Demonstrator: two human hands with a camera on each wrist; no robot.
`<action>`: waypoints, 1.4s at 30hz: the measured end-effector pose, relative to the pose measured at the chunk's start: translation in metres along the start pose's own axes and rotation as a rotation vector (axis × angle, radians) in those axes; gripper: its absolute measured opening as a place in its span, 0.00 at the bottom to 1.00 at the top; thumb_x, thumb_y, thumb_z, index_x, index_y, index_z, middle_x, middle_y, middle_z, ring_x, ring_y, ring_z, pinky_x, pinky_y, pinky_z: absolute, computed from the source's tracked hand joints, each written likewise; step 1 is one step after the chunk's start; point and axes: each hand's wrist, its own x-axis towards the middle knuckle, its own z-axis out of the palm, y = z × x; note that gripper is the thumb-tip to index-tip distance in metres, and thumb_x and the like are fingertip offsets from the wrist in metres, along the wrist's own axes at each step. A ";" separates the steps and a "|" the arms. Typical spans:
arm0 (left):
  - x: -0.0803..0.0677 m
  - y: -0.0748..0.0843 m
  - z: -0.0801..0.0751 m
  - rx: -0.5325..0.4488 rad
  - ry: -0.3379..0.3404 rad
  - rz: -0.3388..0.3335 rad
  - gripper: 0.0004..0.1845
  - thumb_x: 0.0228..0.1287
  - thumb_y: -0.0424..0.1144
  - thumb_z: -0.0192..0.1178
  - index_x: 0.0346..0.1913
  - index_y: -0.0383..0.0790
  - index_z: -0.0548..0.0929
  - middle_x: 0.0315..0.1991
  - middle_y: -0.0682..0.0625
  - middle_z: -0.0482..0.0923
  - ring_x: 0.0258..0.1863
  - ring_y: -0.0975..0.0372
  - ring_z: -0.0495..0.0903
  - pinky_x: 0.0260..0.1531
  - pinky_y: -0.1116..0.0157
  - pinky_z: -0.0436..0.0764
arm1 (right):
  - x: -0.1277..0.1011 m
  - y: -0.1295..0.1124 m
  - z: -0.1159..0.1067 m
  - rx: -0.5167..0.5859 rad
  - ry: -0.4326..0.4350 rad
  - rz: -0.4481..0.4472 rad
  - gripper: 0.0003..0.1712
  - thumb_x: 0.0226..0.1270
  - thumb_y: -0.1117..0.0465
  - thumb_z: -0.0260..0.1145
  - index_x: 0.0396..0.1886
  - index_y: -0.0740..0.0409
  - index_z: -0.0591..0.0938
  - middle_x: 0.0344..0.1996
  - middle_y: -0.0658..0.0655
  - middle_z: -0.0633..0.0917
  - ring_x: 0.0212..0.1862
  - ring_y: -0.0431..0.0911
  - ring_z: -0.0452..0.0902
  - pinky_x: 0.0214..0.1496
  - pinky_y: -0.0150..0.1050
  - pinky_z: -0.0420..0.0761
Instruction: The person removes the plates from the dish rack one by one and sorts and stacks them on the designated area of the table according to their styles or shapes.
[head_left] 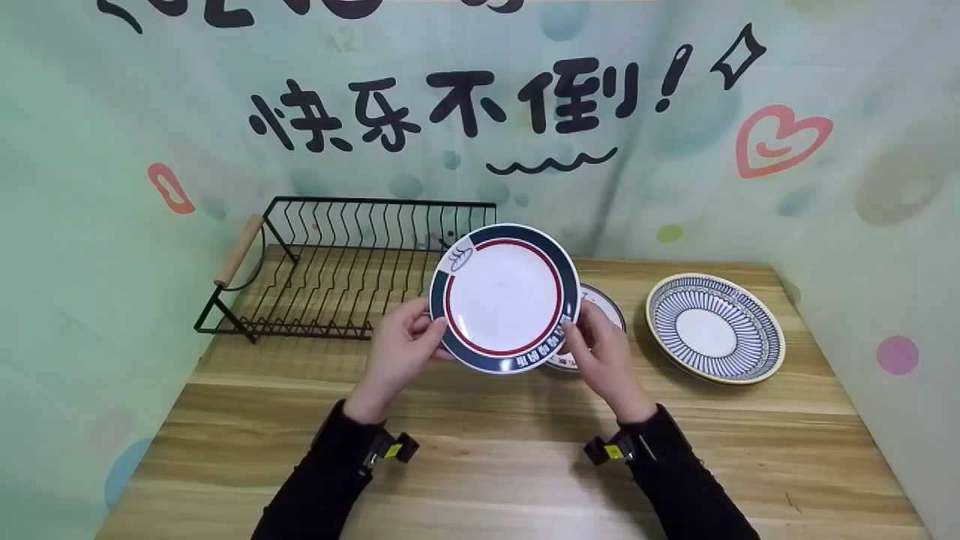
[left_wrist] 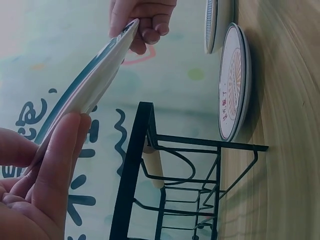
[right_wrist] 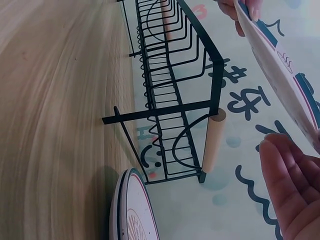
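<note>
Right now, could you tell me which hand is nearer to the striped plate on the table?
Right. The right hand grips the held plate just left of the striped plate; the left hand holds the far rim.

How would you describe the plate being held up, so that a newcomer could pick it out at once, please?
On the wooden table, right of the black wire dish rack, the left hand and right hand hold one plate off the surface. Unlike the striped plate lying flat, it has a navy rim and a red ring.
</note>
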 end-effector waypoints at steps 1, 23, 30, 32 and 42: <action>0.000 0.000 0.001 0.001 0.001 -0.003 0.15 0.66 0.21 0.55 0.55 0.23 0.77 0.34 0.34 0.84 0.26 0.47 0.85 0.29 0.56 0.87 | 0.000 -0.001 0.000 -0.005 0.002 0.005 0.13 0.66 0.81 0.56 0.50 0.82 0.73 0.27 0.67 0.82 0.23 0.57 0.79 0.27 0.32 0.82; 0.003 -0.004 0.013 0.074 -0.099 -0.060 0.14 0.70 0.28 0.57 0.54 0.23 0.76 0.41 0.33 0.84 0.33 0.50 0.86 0.36 0.60 0.87 | -0.010 0.032 -0.013 0.070 0.094 0.228 0.13 0.71 0.74 0.57 0.51 0.78 0.76 0.28 0.66 0.85 0.26 0.37 0.79 0.27 0.30 0.81; 0.000 -0.002 0.009 0.140 -0.138 -0.046 0.16 0.70 0.29 0.57 0.58 0.25 0.75 0.45 0.34 0.83 0.37 0.47 0.85 0.38 0.61 0.87 | -0.011 0.022 -0.026 0.026 0.113 0.291 0.13 0.68 0.78 0.56 0.50 0.83 0.74 0.26 0.66 0.82 0.24 0.35 0.74 0.26 0.25 0.76; -0.001 -0.001 0.007 0.172 -0.139 -0.044 0.18 0.70 0.29 0.58 0.59 0.26 0.74 0.45 0.35 0.83 0.38 0.46 0.85 0.39 0.61 0.86 | -0.011 0.016 -0.030 -0.005 0.119 0.282 0.11 0.68 0.79 0.56 0.48 0.84 0.74 0.24 0.65 0.81 0.23 0.34 0.71 0.24 0.24 0.72; -0.007 0.003 -0.005 0.386 -0.134 0.013 0.20 0.69 0.32 0.59 0.61 0.31 0.75 0.49 0.42 0.83 0.45 0.54 0.84 0.49 0.65 0.82 | -0.019 0.046 -0.045 0.058 0.117 0.382 0.11 0.72 0.74 0.56 0.50 0.79 0.75 0.24 0.59 0.81 0.24 0.37 0.74 0.26 0.30 0.78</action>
